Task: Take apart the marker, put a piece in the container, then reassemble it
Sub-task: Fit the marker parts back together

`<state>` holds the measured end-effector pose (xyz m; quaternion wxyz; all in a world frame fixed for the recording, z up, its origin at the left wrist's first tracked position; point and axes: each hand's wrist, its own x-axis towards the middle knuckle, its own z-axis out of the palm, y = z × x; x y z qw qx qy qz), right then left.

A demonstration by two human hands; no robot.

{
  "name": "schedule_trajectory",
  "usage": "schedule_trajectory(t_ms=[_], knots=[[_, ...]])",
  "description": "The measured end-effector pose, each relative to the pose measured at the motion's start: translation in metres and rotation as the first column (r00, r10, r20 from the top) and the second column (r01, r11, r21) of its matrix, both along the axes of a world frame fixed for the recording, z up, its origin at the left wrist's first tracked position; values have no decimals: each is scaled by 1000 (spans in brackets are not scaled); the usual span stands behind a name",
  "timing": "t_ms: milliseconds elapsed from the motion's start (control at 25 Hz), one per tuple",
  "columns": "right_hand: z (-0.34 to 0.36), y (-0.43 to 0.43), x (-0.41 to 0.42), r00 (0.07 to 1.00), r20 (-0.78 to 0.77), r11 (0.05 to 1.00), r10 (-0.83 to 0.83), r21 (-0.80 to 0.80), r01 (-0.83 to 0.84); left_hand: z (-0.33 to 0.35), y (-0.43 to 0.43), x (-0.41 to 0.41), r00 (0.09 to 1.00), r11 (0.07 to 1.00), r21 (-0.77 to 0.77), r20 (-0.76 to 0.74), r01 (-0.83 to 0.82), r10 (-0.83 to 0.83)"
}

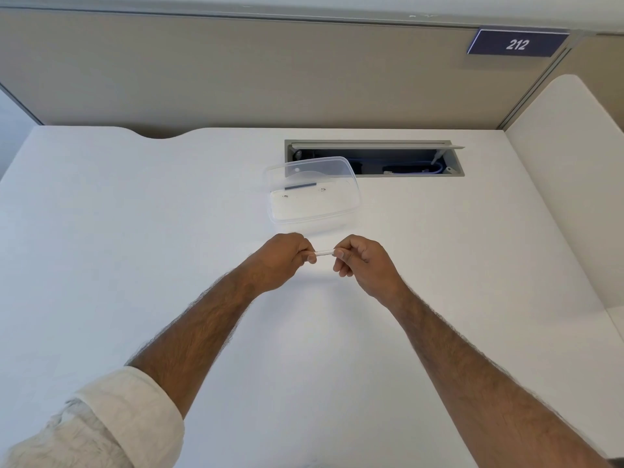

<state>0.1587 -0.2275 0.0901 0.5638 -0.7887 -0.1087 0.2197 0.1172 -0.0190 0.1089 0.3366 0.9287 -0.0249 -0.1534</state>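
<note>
A white marker [325,253] lies level between my two hands, just above the white desk. My left hand [283,256] is closed around its left end and my right hand [363,261] pinches its right end; only a short white stretch shows between the fingers. Beyond the hands stands a clear plastic container [351,197], open on top. A thin dark blue stick-like piece [300,186] lies inside it near the far wall.
The white desk [135,231] spreads wide on all sides. Behind the container an open cable hatch [405,160] is cut into the desk. A beige partition [270,79] bounds the back, with a "212" sign [516,43]; a white side panel [574,163] stands at right.
</note>
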Motion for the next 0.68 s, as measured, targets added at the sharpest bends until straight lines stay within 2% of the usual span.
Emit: schedule_trajectory(t_ms=[240, 680], knots=[[-3, 1, -2, 1000, 0, 999, -10, -41, 10, -4, -2, 1, 999, 998, 59, 32, -25, 24], [5, 2, 0, 991, -126, 998, -43, 41, 49, 5, -5, 6, 988, 996, 87, 155, -31, 17]])
